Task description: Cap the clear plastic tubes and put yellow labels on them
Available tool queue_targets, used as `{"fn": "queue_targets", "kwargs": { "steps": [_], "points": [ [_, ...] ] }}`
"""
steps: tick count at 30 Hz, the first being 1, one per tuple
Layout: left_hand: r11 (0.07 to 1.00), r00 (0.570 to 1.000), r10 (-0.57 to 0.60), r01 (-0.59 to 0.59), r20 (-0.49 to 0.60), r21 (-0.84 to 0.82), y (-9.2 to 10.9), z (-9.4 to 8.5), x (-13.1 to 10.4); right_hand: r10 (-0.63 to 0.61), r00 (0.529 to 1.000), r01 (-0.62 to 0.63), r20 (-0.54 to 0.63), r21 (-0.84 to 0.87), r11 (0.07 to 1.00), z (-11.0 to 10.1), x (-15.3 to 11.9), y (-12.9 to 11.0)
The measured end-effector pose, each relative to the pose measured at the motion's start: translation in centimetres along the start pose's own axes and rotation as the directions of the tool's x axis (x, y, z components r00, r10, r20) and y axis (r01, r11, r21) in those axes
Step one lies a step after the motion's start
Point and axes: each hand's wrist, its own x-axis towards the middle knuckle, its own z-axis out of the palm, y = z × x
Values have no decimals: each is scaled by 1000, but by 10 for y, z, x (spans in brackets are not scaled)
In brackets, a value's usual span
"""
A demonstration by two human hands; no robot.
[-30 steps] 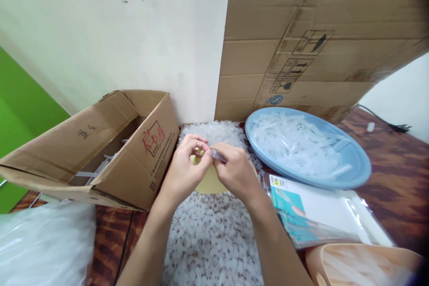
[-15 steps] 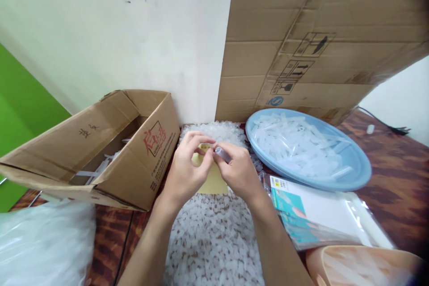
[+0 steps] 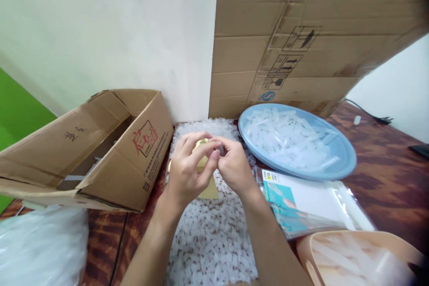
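Observation:
My left hand (image 3: 189,170) and my right hand (image 3: 236,165) meet fingertip to fingertip above a layer of small translucent white pieces (image 3: 211,237). Between them only a sliver of a small greyish translucent tube (image 3: 220,148) shows; the fingers cover the rest. The right hand is closed round it, and the left thumb and forefinger pinch at its near side. Behind and beneath the left fingers is a pale yellow sheet or card (image 3: 209,191), partly hidden.
An open cardboard box (image 3: 147,156) with white strips inside stands left, beside a clear plastic bag (image 3: 43,246). On the right are a blue basin (image 3: 345,161) of translucent strips, flat plastic packets (image 3: 311,196) and a peach container (image 3: 304,250). A large carton (image 3: 248,53) rises behind.
The view has shifted slightly to the right. The right hand has turned and its fingers have closed over the tube, which showed more plainly before. The left fingers have drawn closer to it.

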Motion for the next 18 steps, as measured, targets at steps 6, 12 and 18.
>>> {"fn": "queue_targets", "kwargs": {
  "steps": [6,12,18],
  "points": [
    [989,996,-85,85,2,-121,2,4,0,14,999,-15,-36,-47,999,-3,1,-1],
    [994,998,-45,48,31,-98,3,-2,3,-7,1000,6,-10,-37,999,-3,1,-2],
    [996,998,-31,36,57,-77,1,-4,2,-8,1000,8,-7,-14,1000,-2,0,-5]
  ]
}}
